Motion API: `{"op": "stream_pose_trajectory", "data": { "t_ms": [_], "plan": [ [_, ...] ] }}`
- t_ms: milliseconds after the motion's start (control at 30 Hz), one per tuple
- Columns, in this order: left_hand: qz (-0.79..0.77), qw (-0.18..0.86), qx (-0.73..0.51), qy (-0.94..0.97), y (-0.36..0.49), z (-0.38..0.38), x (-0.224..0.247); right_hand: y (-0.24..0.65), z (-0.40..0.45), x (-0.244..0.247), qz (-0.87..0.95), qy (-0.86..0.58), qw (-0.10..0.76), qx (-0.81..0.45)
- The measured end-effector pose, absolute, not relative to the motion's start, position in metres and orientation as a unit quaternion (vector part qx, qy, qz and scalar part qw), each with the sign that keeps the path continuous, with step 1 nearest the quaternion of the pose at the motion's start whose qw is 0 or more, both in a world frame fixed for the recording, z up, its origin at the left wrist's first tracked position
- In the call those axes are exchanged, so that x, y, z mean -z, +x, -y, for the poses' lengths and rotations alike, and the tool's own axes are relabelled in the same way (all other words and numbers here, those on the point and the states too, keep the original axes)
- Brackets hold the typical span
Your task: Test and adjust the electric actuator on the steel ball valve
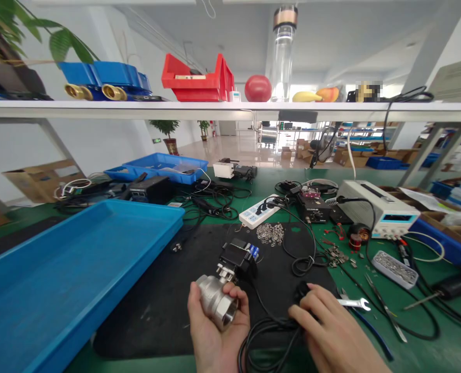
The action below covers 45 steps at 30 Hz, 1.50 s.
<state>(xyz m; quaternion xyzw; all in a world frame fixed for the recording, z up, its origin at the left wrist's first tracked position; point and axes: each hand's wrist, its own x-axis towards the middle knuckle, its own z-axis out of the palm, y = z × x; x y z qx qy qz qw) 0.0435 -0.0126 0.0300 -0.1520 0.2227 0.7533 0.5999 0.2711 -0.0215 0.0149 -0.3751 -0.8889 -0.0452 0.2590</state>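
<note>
Head: valve [215,299] in left grip [219,339], seemingly palm-supported.

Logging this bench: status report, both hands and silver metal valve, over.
Left hand around valve, black box attached. Right hand holding small black piece. Coiled black cable between hands.

The tray [83,269] is showing plain blue, the mat [156,311] is looking black, and the surface [440,321] is appearing green.
</note>
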Motion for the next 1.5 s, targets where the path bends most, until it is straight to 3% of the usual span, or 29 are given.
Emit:
{"op": "stream_pose_trajectory", "data": {
  "t_ms": [167,367,600,867,1000,1067,1167,1267,1333,1400,1500],
  "plan": [
    [-0.269,0.587,-0.752,-0.129,0.073,0.003,-0.012,0.293,0.012,-0.036,0.888,-0.386,0.233,0.089],
    [-0.295,0.601,-0.734,-0.117,0.107,0.002,0.003,0.32,-0.005,-0.019,0.873,-0.418,0.216,0.127],
    [-0.432,0.783,-0.44,-0.085,0.088,0.027,0.026,0.335,-0.019,-0.016,0.871,-0.421,0.214,0.139],
    [-0.43,0.815,-0.388,0.03,0.083,0.024,0.017,0.334,-0.046,-0.016,0.869,-0.457,0.137,0.131],
    [-0.462,0.808,-0.327,0.165,0.069,0.026,0.002,0.331,-0.063,-0.034,0.877,-0.471,0.086,0.029],
    [-0.486,0.73,-0.389,0.282,0.052,0.025,-0.007,0.318,-0.078,-0.049,0.869,-0.482,0.106,-0.026],
    [-0.52,0.453,-0.556,0.465,0.027,0.011,-0.015,0.284,-0.113,-0.06,0.831,-0.535,0.148,-0.026],
    [-0.454,0.132,-0.547,0.691,0.016,-0.01,-0.01,0.247,-0.154,-0.044,0.827,-0.549,0.112,-0.048],
    [-0.351,-0.024,-0.487,0.799,0.015,-0.022,0.0,0.229,-0.175,-0.025,0.823,-0.558,0.083,-0.063],
    [-0.293,-0.11,-0.418,0.853,0.012,-0.031,0.011,0.22,-0.187,-0.008,0.819,-0.566,0.063,-0.072],
    [-0.305,-0.115,-0.315,0.892,0.002,-0.04,0.025,0.216,-0.194,0.009,0.809,-0.581,0.045,-0.082]
  ]
}}
